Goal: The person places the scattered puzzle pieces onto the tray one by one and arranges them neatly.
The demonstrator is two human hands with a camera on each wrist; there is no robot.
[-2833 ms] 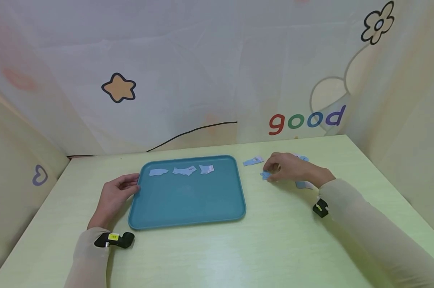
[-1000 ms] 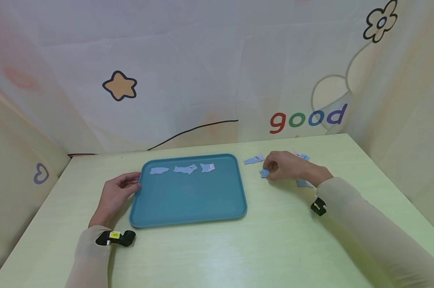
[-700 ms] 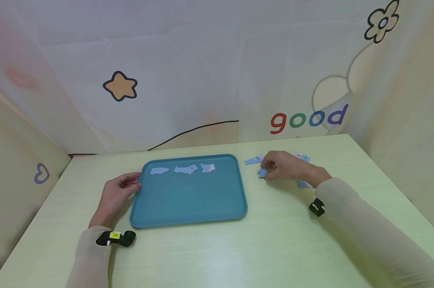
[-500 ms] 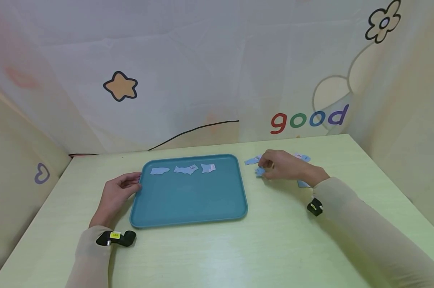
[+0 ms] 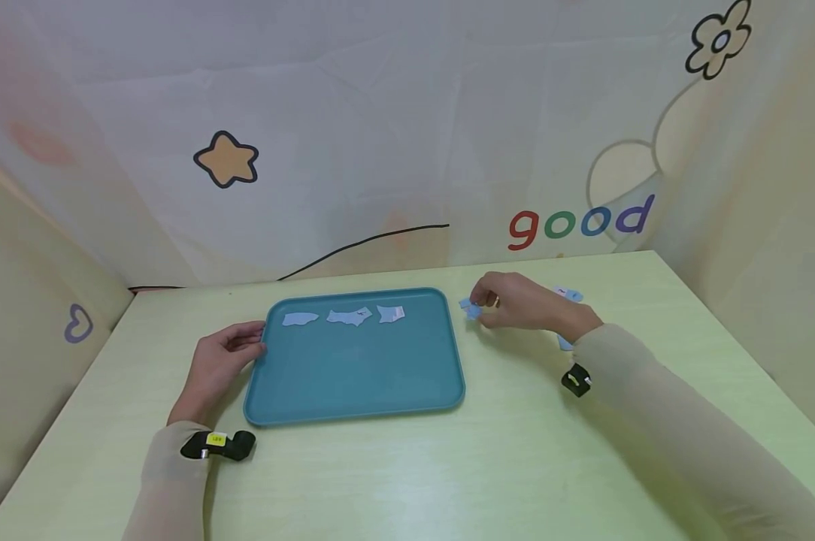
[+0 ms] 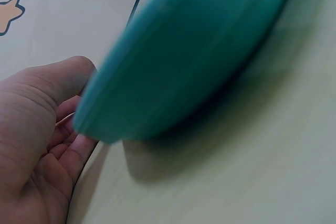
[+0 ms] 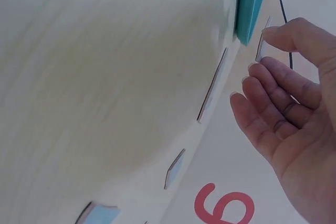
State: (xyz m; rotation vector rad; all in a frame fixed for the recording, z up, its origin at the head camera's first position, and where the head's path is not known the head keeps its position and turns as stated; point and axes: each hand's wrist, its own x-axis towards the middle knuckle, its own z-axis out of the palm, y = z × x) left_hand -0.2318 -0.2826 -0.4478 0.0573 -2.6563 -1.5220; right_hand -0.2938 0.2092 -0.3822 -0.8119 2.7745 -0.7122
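Observation:
The left hand (image 5: 219,368) rests at the left edge of a teal tray (image 5: 353,368), its thumb and fingertips right at the rim. In the left wrist view the tray's side hides the fingertips. Between thumb and index finger, the right hand (image 5: 516,302) pinches a small light-blue puzzle piece (image 7: 261,45) just right of the tray. That piece overlaps another puzzle piece (image 5: 465,303) lying behind it in the head view. Along the tray's far side lie three pale puzzle pieces in a row: one left (image 5: 300,319), one central (image 5: 349,316) and one right (image 5: 390,314).
More puzzle pieces lie on the pale table (image 5: 380,481): one farther back (image 5: 568,294) and another partly hidden by the right wrist (image 5: 565,343). A printed curtain (image 5: 353,150) stands along the table's back edge.
The right hand has taken up the puzzle piece and moved left with it, closer to the tray, now overlapping the piece behind. The left hand and tray have stayed put.

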